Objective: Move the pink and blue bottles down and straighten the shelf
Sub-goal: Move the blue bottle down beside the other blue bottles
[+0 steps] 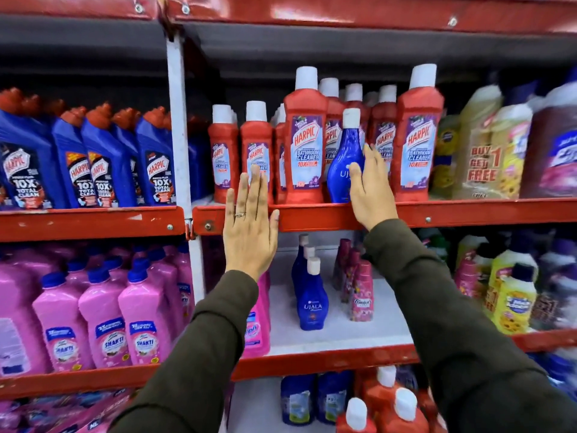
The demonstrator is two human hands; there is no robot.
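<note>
A blue Ujala bottle [342, 164] with a white cap stands on the upper red shelf [312, 215] among red Harpic bottles [304, 142]. My right hand [371, 189] wraps its right side, thumb on the label. My left hand [251, 223] is flat and open, fingers up, in front of a small red Harpic bottle [256, 145]. On the shelf below stand a row of blue Ujala bottles [312, 295] and a row of dark pink Comfort bottles [360, 292]. A bright pink bottle [257, 320] stands left of them, partly hidden by my left sleeve.
Blue Harpic bottles [93, 164] fill the upper left bay, pink Shakti bottles [103, 320] the lower left. Yellow and purple jugs [487, 145] crowd the right. A white upright post [178, 126] divides the bays. More bottles [387, 404] stand on the bottom shelf.
</note>
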